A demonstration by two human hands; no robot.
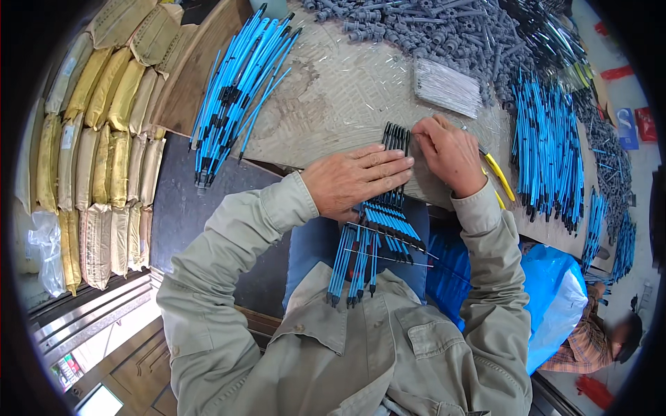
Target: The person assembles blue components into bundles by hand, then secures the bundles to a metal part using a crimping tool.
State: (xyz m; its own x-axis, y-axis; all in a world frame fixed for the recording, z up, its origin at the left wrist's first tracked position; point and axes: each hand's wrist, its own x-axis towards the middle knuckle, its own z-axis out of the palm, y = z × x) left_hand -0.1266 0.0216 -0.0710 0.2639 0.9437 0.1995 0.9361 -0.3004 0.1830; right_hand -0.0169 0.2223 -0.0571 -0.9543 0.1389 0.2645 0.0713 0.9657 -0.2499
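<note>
My left hand (354, 179) lies flat, fingers together, pressing a row of blue pen barrels with black tips (397, 141) against the worktable (333, 97). My right hand (449, 154) rests at the row's right side, fingertips curled on the black tips. More blue pen barrels (361, 253) lie across my lap below the hands, with thin metal refills on them.
A fan of blue barrels (236, 87) lies at the table's left. Grey plastic parts (430, 31) are heaped at the back, a bundle of thin refills (447, 87) beside them. More blue barrels (548, 149) lie at right. Stuffed yellow sacks (104, 139) are stacked at left. Another person (596, 333) sits lower right.
</note>
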